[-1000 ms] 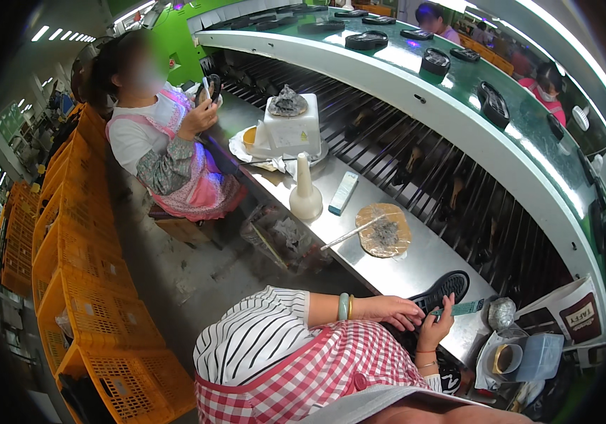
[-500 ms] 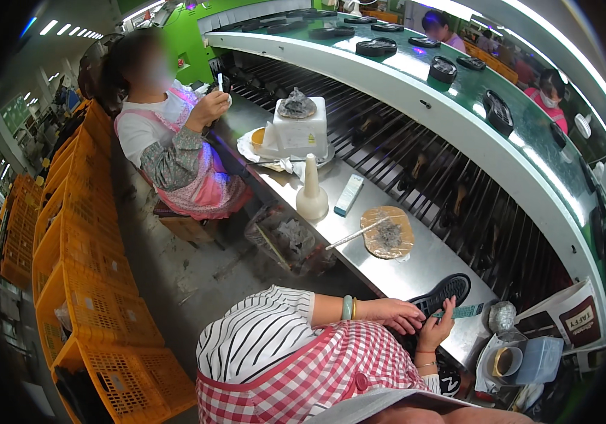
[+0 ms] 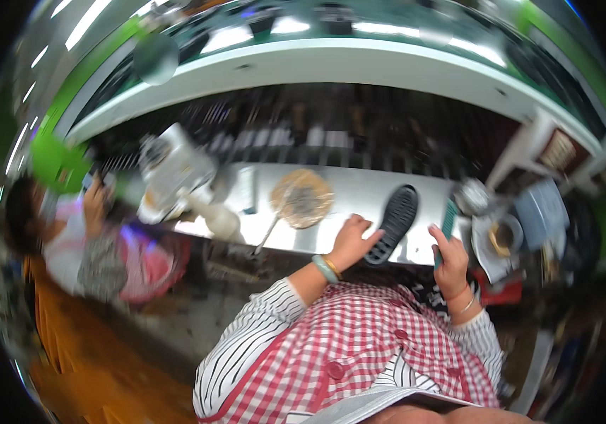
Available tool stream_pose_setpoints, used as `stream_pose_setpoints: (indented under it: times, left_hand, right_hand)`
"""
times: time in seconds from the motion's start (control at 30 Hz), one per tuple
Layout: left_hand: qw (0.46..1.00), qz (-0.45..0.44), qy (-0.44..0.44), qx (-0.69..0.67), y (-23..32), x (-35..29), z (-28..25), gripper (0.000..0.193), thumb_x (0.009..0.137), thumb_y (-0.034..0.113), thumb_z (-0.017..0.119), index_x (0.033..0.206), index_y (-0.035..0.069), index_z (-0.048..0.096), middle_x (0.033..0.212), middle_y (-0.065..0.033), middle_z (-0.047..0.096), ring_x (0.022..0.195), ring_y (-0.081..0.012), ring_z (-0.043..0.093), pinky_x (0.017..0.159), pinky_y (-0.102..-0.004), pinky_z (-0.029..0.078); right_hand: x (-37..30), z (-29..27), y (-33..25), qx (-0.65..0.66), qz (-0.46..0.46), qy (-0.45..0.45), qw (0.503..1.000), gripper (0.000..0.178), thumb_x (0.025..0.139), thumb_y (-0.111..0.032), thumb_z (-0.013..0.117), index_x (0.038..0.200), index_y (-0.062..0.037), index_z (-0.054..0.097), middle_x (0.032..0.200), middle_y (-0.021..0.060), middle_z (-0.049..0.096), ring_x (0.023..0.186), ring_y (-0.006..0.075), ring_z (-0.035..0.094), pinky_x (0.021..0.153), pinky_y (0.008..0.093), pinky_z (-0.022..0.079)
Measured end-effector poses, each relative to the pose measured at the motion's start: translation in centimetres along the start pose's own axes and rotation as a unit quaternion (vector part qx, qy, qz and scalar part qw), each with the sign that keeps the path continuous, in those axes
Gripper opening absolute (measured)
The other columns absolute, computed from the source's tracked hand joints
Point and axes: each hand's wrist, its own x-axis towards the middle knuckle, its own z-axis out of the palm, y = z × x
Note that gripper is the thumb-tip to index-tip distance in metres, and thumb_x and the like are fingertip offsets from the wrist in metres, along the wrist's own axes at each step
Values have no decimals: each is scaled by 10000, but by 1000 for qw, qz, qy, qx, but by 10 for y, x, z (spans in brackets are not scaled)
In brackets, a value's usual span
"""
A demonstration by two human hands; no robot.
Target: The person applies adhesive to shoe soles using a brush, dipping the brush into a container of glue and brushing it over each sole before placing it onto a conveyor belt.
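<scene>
Green strip (image 3: 449, 220) in the right hand (image 3: 451, 265), fingers curled round it, 1 pointing outward. Left hand (image 3: 351, 242) half spread, thumb at the edge of the black sole (image 3: 396, 218); grip or mere touch, cannot tell. Sole slants over the metal bench (image 3: 370, 182), strip apart from it. Leftward: brown disc (image 3: 301, 198), pale bottle (image 3: 221, 220). Step, as judged: positioning 1 sole. Next move probably calls for steadying it left-handed.
</scene>
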Motion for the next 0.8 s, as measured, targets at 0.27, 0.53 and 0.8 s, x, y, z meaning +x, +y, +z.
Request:
stream_pose_setpoints:
  times: [0.27, 0.53, 0.8]
  left_hand:
    - [988, -34, -56, -142, 6, 22, 42, 330, 700, 155, 747, 889, -24, 544, 986, -143, 557, 907, -258, 554, 825, -340, 454]
    - [655, -318, -247, -640, 58, 23, 32, 528, 793, 51, 557, 1295, -44, 420, 1153, -205, 590, 1029, -276, 612, 920, -332, 492]
    - [560, -266, -293, -728, 89, 28, 44, 674, 791, 133, 491, 1428, 108, 271, 1351, -205, 428, 1216, -409, 455, 962, -563, 434]
  right_hand:
    - [-18, -101, 48, 39, 131, 162, 977, 275, 873, -76, 575, 1139, -22, 617, 918, 60, 602, 835, 190, 581, 724, 286, 459]
    - [-56, -144, 117, 182, 398, 252, 863, 202, 912, -180, 599, 1039, -37, 664, 881, -5, 655, 704, 47, 606, 561, 158, 412]
    - [-74, -126, 139, 193, 458, 209, 842, 212, 902, -192, 613, 1032, -35, 672, 871, 12, 668, 720, 58, 631, 539, 154, 416]
